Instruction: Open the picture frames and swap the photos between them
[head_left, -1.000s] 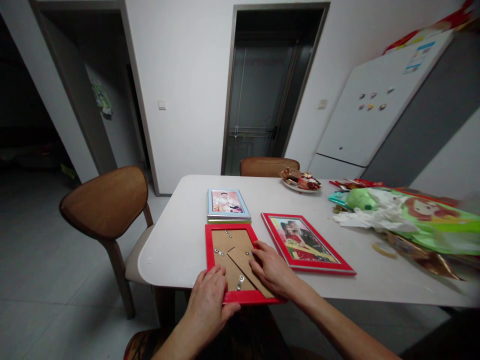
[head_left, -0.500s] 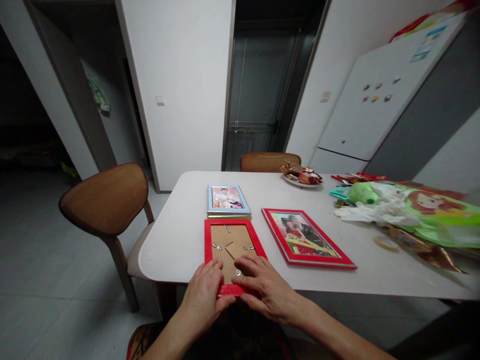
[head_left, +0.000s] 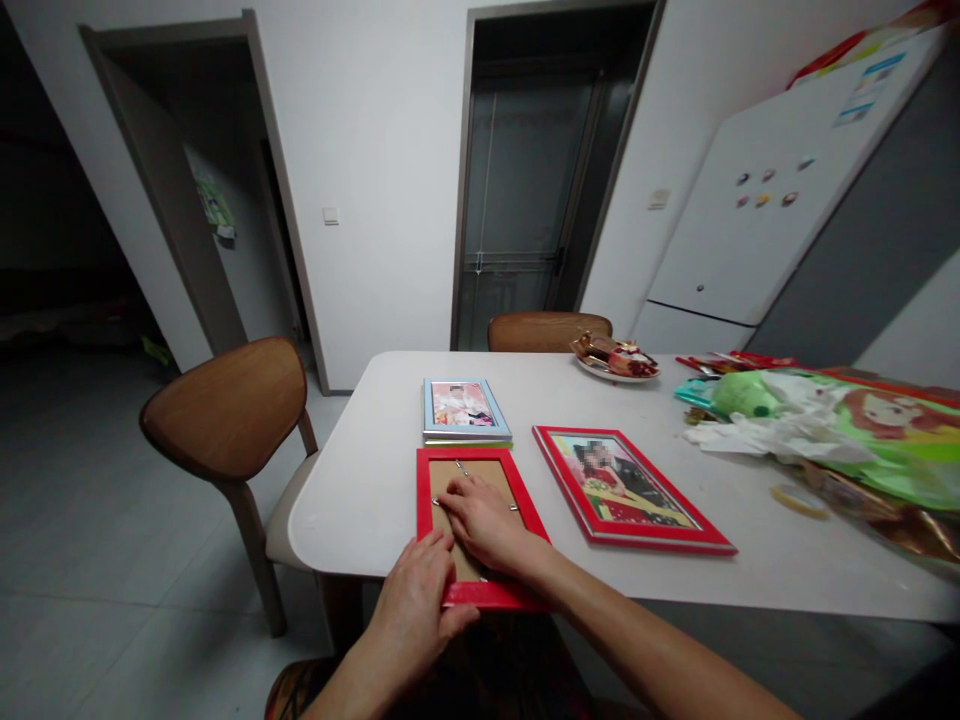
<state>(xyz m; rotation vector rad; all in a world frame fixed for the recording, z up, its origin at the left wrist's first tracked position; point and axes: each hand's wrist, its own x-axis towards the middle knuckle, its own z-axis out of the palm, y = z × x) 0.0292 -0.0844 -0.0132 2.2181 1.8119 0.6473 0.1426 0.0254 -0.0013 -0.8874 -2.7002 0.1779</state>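
Observation:
A red picture frame [head_left: 519,497] lies face down at the table's near edge, its brown backing board [head_left: 487,470] showing. My left hand [head_left: 420,590] grips the frame's near left corner, thumb along the front edge. Across the board reaches my right hand [head_left: 484,520], its fingers bent together at the small metal clip [head_left: 436,502] on the left side. Other metal clips show at the far side and the right side; my right hand covers most of the board's near part.
A second red picture frame [head_left: 645,545] lies face up to the right. Behind are stacked frames with a light blue one [head_left: 491,400] on top. A plate [head_left: 600,372] of wrapped items, green plastic packaging [head_left: 900,450] and a tape roll [head_left: 801,502] share the white table [head_left: 345,480].
My right hand has moved from the frame's near edge forward and left to the left clip. My left hand keeps hold of the near left corner. The view has shifted slightly.

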